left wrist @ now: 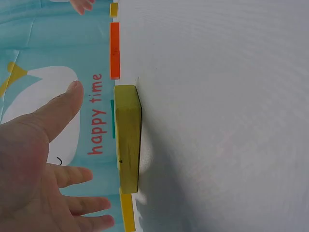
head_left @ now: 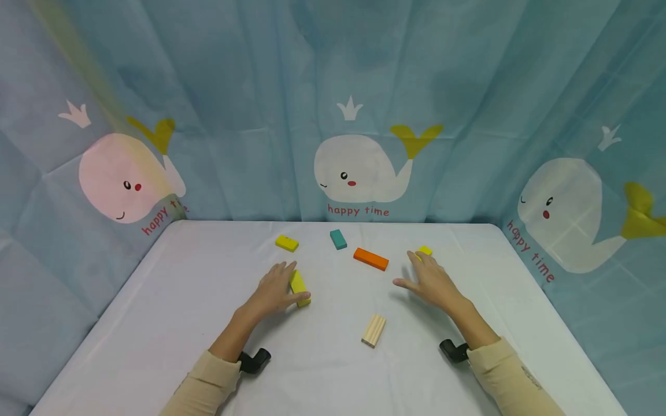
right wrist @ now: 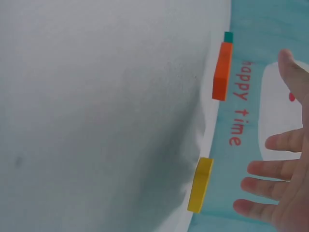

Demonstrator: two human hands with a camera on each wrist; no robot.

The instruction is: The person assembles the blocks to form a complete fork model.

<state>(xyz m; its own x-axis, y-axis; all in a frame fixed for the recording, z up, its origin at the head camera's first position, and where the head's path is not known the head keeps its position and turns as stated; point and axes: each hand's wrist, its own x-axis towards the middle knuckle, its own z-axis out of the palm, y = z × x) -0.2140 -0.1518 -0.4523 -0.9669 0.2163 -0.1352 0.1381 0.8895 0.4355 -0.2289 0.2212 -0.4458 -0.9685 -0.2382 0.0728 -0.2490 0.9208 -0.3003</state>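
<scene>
My left hand hovers over a long yellow-green block, thumb and fingers spread. The left wrist view shows that block lying apart from the hand. My right hand, also with spread fingers, is above the table near a yellow block, which it partly covers in the head view. In the right wrist view a gap separates the yellow block from the fingertips. Neither hand holds anything.
An orange block lies between the hands, farther back. Behind are a teal block and another yellow block. A pale wooden grooved block lies nearer the front. The white table meets a blue whale-print curtain.
</scene>
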